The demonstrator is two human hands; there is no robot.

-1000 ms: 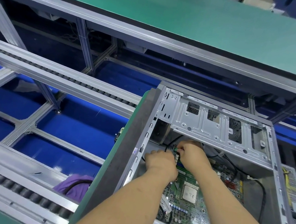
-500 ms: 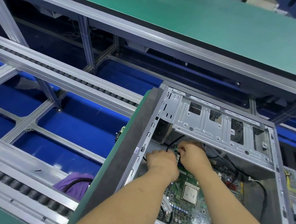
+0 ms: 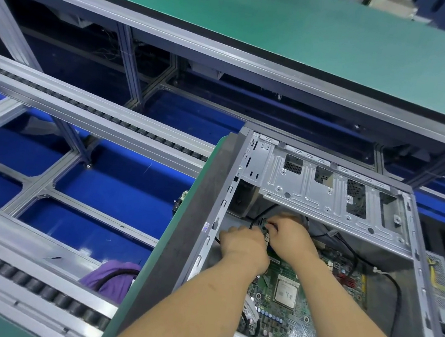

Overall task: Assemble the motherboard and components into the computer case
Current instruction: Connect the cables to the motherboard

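An open grey computer case (image 3: 219, 196) lies on its side at the lower right. A green motherboard (image 3: 288, 327) with a square silver CPU (image 3: 286, 293) lies flat inside it. Both my hands reach deep into the case, under the silver drive-bay bracket (image 3: 325, 193). My left hand (image 3: 242, 244) is curled at the board's far left corner. My right hand (image 3: 291, 235) pinches a small black cable connector (image 3: 267, 226) at the board's far edge. Black cables (image 3: 395, 284) loop along the case's right side. My fingertips are mostly hidden.
The case rests on a green-edged pallet (image 3: 180, 219) on a roller conveyor (image 3: 30, 287). Aluminium frame rails (image 3: 43, 184) cross over blue flooring on the left. A green-topped bench (image 3: 263, 18) runs across the back. A purple cloth (image 3: 113, 278) lies beside the pallet. A power supply (image 3: 443, 288) sits at the right edge.
Both hands have stayed at the far edge of the motherboard with only slight finger motion. The camera view has shifted a little.
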